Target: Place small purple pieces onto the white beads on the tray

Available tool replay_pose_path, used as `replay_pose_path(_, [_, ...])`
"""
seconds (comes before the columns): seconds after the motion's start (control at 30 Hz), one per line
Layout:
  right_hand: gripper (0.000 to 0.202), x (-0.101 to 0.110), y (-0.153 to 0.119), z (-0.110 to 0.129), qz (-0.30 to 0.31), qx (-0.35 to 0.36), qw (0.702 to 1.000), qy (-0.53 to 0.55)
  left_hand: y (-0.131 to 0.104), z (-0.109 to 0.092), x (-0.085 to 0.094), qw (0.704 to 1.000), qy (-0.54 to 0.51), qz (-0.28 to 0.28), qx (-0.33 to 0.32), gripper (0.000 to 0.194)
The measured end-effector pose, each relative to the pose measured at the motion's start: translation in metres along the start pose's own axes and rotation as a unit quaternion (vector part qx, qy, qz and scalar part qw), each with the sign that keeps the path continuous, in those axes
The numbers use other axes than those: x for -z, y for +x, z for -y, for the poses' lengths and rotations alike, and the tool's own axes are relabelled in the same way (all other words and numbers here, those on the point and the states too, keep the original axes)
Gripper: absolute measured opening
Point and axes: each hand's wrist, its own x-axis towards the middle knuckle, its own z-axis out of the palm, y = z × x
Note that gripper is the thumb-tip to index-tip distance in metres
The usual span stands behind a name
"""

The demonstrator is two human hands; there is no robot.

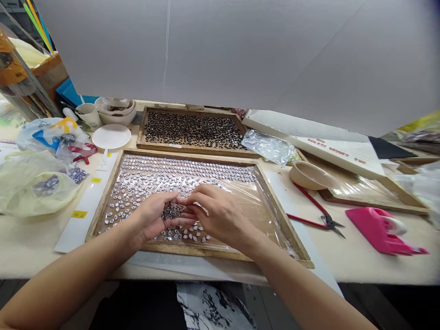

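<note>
My left hand point(151, 217) is cupped palm up, holding a small heap of dark metal findings point(173, 211), thin and hook-like. My right hand point(220, 215) has its thumb and fingers pinched together at the left fingertips; what they pinch, if anything, is too small to make out. Both hands are over a wooden-framed tray point(282, 220) lined with clear film. Many pale, leaf-shaped gems point(137, 181) lie on it, in tight rows along the far side and looser toward the left and near side. Part of the tray is hidden under my hands.
Behind stands another tray point(197, 151) of dark beads. At right are a beige bowl point(311, 175), red-handled pliers point(326, 221) and a pink tape dispenser point(374, 229). Plastic bags point(37, 183), a white round plate point(112, 136) and bowls point(118, 118) stand at left. A grey panel point(240, 50) hangs behind.
</note>
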Motion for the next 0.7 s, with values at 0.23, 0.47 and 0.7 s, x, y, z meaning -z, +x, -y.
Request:
replay_pose_path(0.23, [0.016, 0.016, -0.033, -0.01, -0.025, -0.053, 0.998, 0.008, -0.001, -0.002, -0.001, 0.998, 0.053, 0.022, 0.029, 0.013])
replay_pose_path(0.47, [0.018, 0.013, -0.06, -0.013, 0.064, -0.068, 0.987, -0.132, 0.0, -0.003, -0.002, 0.997, 0.067, 0.017, 0.035, 0.015])
replay_pose_path(0.7, [0.018, 0.005, -0.058, -0.015, 0.092, -0.034, 0.978, -0.182, 0.0, -0.001, -0.001, 0.997, 0.073, 0.023, 0.023, 0.016])
